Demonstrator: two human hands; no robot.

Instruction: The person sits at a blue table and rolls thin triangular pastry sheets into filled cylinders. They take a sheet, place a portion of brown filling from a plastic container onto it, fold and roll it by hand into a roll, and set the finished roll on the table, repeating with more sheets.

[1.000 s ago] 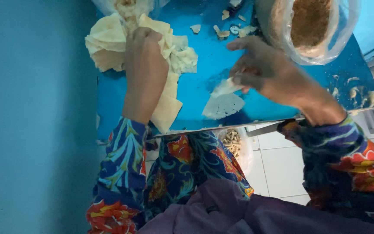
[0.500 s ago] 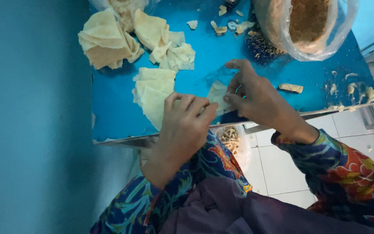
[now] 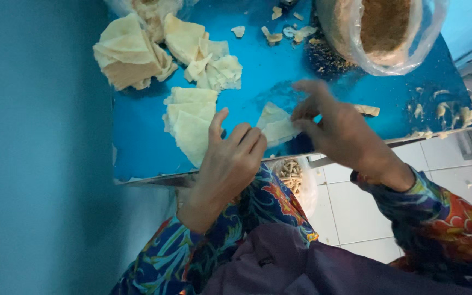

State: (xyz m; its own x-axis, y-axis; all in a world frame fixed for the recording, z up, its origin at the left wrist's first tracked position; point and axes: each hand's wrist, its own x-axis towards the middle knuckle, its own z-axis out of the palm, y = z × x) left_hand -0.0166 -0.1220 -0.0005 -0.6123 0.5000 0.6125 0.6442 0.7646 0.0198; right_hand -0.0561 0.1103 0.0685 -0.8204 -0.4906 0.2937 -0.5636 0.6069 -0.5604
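Both hands on one thin pale wrapper sheet [image 3: 277, 127] at the near edge of the blue table [image 3: 258, 76]; right hand [image 3: 337, 128] pinches its right corner between thumb and forefinger; left hand [image 3: 230, 158] has fingers spread, tips on the sheet's left edge, grasping nothing else (palm hidden, so pinch or press: cannot tell). Sheet lies partly lifted, just right of the wrapper stack [image 3: 189, 117].

To do it well, my judgement: peel slowly from one corner, hold the opposite edge flat, keep the pull low and even; thin sheet looks tear-prone.

Containers: clear plastic bag [image 3: 405, 41] at the far right corner, open mouth, holds brownish crumbly filling [image 3: 383, 22]; a second clear bag [image 3: 293, 177] hangs below the near edge with small pale rolled pieces inside. Loose crumpled wrappers [image 3: 137, 52] pile at the far left corner; scraps [image 3: 449, 112] along the right edge.
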